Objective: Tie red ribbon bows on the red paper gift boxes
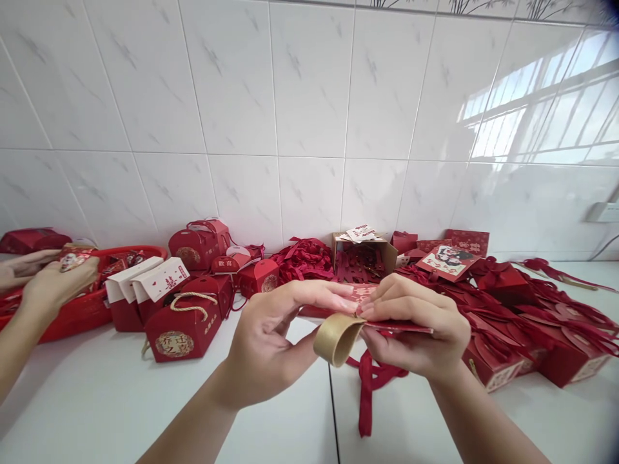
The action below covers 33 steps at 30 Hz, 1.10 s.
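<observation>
A red printed gift box, seen nearly edge-on, is between my two hands above the table. My left hand is closed on its left side, fingers over the top and thumb below, close to a gold ribbon loop that sticks out toward me. On the other side my right hand pinches the red card edge, thumb underneath and fingers on top. A dark red ribbon trails below the hands onto the table. My fingers hide much of the box.
Finished-looking red boxes with bows crowd the right. Loose ribbons and an open carton stand by the tiled wall. Left are a rope-handled red box, white-topped boxes and a red basket, where another person's hands hold a packet.
</observation>
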### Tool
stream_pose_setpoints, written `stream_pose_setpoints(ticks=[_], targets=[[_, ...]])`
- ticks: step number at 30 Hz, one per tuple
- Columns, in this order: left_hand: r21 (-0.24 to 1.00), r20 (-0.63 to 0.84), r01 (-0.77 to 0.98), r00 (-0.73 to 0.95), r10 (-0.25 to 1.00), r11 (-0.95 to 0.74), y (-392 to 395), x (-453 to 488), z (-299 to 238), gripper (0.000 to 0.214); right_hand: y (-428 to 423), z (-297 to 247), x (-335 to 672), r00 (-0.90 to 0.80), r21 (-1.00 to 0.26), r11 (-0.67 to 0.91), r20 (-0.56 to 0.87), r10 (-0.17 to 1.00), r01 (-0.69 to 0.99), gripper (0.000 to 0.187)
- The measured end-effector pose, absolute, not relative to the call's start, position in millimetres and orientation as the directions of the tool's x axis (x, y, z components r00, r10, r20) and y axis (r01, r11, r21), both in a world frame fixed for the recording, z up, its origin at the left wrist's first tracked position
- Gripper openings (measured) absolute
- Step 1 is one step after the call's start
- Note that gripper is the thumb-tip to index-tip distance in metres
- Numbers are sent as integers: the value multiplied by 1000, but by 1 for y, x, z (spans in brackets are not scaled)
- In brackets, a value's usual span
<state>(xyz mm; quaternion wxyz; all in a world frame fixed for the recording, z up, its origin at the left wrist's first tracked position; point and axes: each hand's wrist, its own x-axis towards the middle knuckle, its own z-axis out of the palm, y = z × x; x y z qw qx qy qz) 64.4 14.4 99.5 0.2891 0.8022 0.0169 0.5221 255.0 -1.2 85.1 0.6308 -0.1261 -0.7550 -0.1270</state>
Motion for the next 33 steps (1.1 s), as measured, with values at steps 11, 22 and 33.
stream_pose_setpoints(ticks=[11,22,33], targets=[[571,794,-245,408,452,-783,18,67,94,37,-1,87,249,-138,-37,917,985,99,397,39],[609,746,-57,380,547,-791,21,62,97,30,3,86,243,-211,-198,948,944,253,250,28],[665,695,-5,369,617,-747,20,68,100,23,4,82,242,-106,-305,904,931,350,300,8]])
